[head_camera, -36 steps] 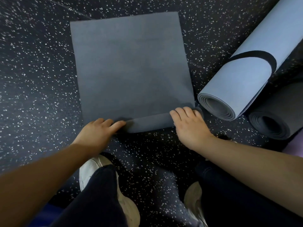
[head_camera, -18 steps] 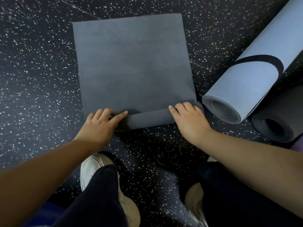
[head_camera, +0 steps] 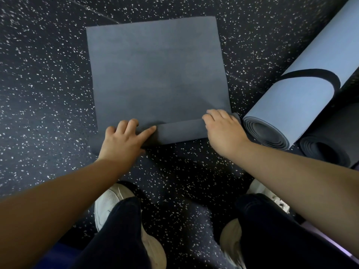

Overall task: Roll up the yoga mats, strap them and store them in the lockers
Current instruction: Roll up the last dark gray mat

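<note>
Grey yoga mat (head_camera: 155, 70) flat on speckled floor (head_camera: 38, 94), its rolled near end under both hands, left hand (head_camera: 122, 140) and right hand (head_camera: 223, 133) fingers curled over the roll, blue rolled mat (head_camera: 291, 105) just right of the right fingers

grey mat (head_camera: 155, 74): matt foam-like sheet, faintly suede-textured. blue roll (head_camera: 291, 105): smooth matt foam, darker backing on the turned-over edge. dark roll (head_camera: 330, 150): matt, same soft look. floor (head_camera: 42, 84): dark rubbery surface, white-flecked, faint sheen. shoe (head_camera: 105, 202): white mesh cloth. trousers (head_camera: 120, 230): dark matt fabric.
</note>
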{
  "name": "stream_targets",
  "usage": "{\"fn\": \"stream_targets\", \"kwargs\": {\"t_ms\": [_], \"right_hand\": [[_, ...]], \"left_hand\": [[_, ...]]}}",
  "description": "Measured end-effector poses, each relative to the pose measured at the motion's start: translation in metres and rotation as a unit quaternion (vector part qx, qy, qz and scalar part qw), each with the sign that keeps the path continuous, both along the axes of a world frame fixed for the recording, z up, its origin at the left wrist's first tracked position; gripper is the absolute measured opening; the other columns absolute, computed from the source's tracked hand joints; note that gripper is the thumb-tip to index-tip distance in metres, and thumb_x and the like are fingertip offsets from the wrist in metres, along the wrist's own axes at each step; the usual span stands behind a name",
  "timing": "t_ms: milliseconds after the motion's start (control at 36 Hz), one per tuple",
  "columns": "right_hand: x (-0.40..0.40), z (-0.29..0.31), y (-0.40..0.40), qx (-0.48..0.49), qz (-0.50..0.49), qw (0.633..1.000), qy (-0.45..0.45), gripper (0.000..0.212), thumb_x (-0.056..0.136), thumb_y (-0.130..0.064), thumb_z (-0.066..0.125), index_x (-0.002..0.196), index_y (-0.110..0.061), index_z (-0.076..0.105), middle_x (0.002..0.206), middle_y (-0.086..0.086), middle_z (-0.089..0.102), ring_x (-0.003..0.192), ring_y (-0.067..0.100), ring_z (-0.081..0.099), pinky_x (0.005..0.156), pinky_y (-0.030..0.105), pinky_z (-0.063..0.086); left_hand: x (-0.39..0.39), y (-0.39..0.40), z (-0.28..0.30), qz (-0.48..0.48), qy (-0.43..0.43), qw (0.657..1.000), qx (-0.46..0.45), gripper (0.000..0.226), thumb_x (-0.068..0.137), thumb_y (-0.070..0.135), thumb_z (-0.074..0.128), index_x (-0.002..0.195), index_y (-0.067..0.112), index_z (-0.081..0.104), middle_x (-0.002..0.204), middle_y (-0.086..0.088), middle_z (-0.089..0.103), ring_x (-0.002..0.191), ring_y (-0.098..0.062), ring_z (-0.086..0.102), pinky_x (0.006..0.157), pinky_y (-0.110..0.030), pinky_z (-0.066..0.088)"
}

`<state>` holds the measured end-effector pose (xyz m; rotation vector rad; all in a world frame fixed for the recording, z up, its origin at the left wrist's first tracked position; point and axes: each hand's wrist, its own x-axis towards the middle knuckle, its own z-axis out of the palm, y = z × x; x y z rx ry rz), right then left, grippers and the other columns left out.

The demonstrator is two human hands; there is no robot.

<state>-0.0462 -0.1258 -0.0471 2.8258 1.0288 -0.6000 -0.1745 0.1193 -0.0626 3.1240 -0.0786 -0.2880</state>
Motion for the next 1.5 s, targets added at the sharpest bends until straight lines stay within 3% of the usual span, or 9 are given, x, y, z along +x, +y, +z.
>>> {"fn": "stream_targets", "kwargs": {"t_ms": [139, 306, 472, 611, 889, 1083, 1222, 1389, 1500], "right_hand": [[-0.009, -0.003, -0.006, 0.016, 0.030, 0.997, -0.064, 0.047, 0.075, -0.022, 0.074, 0.116, -0.004, 0.060, 0.108, 0.013, 0.057, 0.097, 0.032, 0.056, 0.077, 0.044, 0.050], [-0.012, -0.004, -0.012, 0.030, 0.037, 0.997, -0.054, 0.059, 0.066, -0.018, 0.080, 0.118, 0.000, 0.057, 0.115, 0.016, 0.059, 0.103, 0.034, 0.058, 0.083, 0.046, 0.052], [-0.007, -0.006, -0.012, -0.026, 0.043, 0.998, -0.023, 0.077, 0.087, -0.019, 0.065, 0.151, -0.006, 0.025, 0.156, 0.015, 0.027, 0.144, 0.031, 0.024, 0.116, 0.051, 0.022], [-0.001, -0.009, -0.012, -0.021, 0.056, 0.995, -0.079, 0.090, 0.055, -0.013, 0.088, 0.133, -0.010, 0.043, 0.124, 0.013, 0.052, 0.113, 0.031, 0.052, 0.093, 0.046, 0.045], [-0.019, -0.004, -0.026, -0.002, 0.115, 0.992, -0.057, 0.060, 0.061, -0.035, 0.088, 0.104, -0.005, 0.058, 0.093, 0.010, 0.059, 0.079, 0.030, 0.057, 0.064, 0.039, 0.048], [-0.036, -0.004, -0.048, 0.013, 0.137, 0.990, 0.007, 0.050, 0.071, -0.028, 0.081, 0.109, -0.005, 0.058, 0.097, 0.010, 0.063, 0.083, 0.030, 0.060, 0.068, 0.042, 0.053], [-0.041, -0.004, -0.055, 0.019, 0.141, 0.989, 0.042, 0.046, 0.072, -0.033, 0.080, 0.107, -0.008, 0.061, 0.092, 0.007, 0.066, 0.080, 0.028, 0.062, 0.065, 0.039, 0.054], [-0.032, -0.004, -0.048, 0.049, 0.097, 0.992, 0.064, 0.044, 0.085, -0.029, 0.069, 0.122, -0.006, 0.060, 0.112, 0.008, 0.064, 0.105, 0.031, 0.060, 0.085, 0.043, 0.050], [-0.027, -0.001, -0.044, 0.023, 0.088, 0.995, 0.046, 0.047, 0.093, -0.036, 0.056, 0.134, -0.011, 0.053, 0.117, 0.009, 0.052, 0.109, 0.031, 0.049, 0.090, 0.045, 0.042]], "left_hand": [[0.010, -0.002, 0.001, 0.027, 0.079, 0.995, 0.053, 0.095, 0.061, 0.054, 0.083, 0.145, 0.036, 0.041, 0.122, -0.013, 0.048, 0.105, -0.029, 0.039, 0.078, -0.045, 0.044], [0.023, 0.001, 0.004, 0.013, 0.130, 0.991, 0.041, 0.081, 0.093, 0.049, 0.052, 0.154, 0.035, 0.001, 0.129, -0.005, 0.038, 0.117, -0.026, 0.041, 0.091, -0.038, 0.041], [0.018, 0.016, 0.001, -0.003, 0.066, 0.995, -0.078, 0.069, 0.079, 0.011, 0.076, 0.139, 0.020, 0.044, 0.092, -0.017, 0.062, 0.076, -0.040, 0.058, 0.064, -0.048, 0.051], [0.017, 0.023, 0.000, -0.017, 0.037, 0.988, -0.147, 0.077, 0.075, -0.005, 0.071, 0.134, 0.028, 0.035, 0.093, -0.015, 0.065, 0.076, -0.040, 0.059, 0.067, -0.047, 0.052], [-0.007, 0.028, -0.008, -0.056, 0.103, 0.975, -0.190, 0.048, 0.091, 0.042, 0.029, 0.139, 0.038, 0.030, 0.096, -0.010, 0.062, 0.083, -0.036, 0.060, 0.075, -0.050, 0.053], [-0.032, 0.012, -0.004, -0.082, 0.169, 0.964, -0.189, 0.054, 0.090, 0.064, 0.022, 0.139, 0.042, 0.024, 0.105, -0.005, 0.060, 0.094, -0.031, 0.060, 0.081, -0.044, 0.052], [-0.038, 0.008, -0.005, -0.068, 0.200, 0.962, -0.174, 0.079, 0.075, 0.087, 0.012, 0.141, 0.045, 0.020, 0.117, 0.002, 0.055, 0.103, -0.024, 0.056, 0.086, -0.038, 0.048], [-0.032, 0.005, -0.009, -0.067, 0.101, 0.987, -0.101, 0.081, 0.088, 0.077, 0.012, 0.135, 0.025, 0.052, 0.112, -0.007, 0.055, 0.096, -0.027, 0.055, 0.075, -0.043, 0.053], [-0.025, -0.003, -0.003, -0.064, 0.077, 0.991, -0.092, 0.086, 0.091, 0.073, 0.011, 0.134, 0.013, 0.054, 0.111, -0.010, 0.057, 0.097, -0.026, 0.048, 0.075, -0.043, 0.051]]}}
